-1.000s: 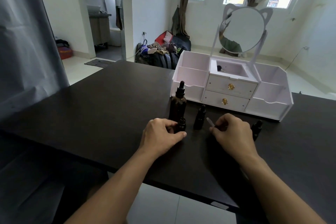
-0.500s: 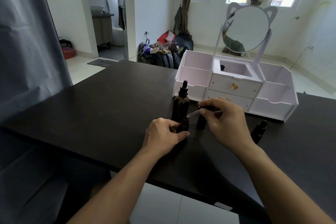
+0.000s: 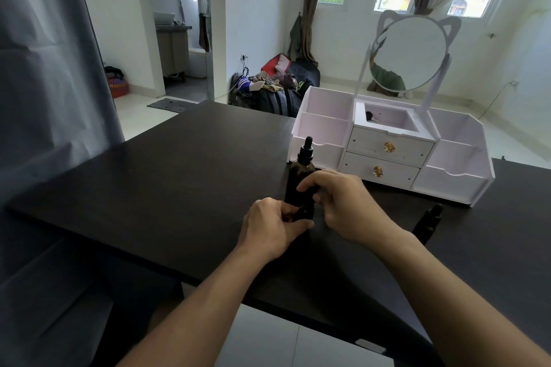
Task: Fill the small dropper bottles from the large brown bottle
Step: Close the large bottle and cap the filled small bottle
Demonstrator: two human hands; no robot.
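Fingers [image 3: 307, 185] of the right hand [image 3: 343, 205] are curling just above a small dropper bottle [image 3: 305, 211], their pinch hidden, on the black table [image 3: 179, 188]. Behind it, the large brown bottle [image 3: 299, 179] is standing capped. Left hand [image 3: 271, 226] is pinching the small bottle's base.

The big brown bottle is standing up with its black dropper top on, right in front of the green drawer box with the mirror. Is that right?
Not quite. The drawer box is white, not green, as the head view shows. The rest holds: the big brown bottle stands upright with its black dropper top on, in front of that box with the mirror.
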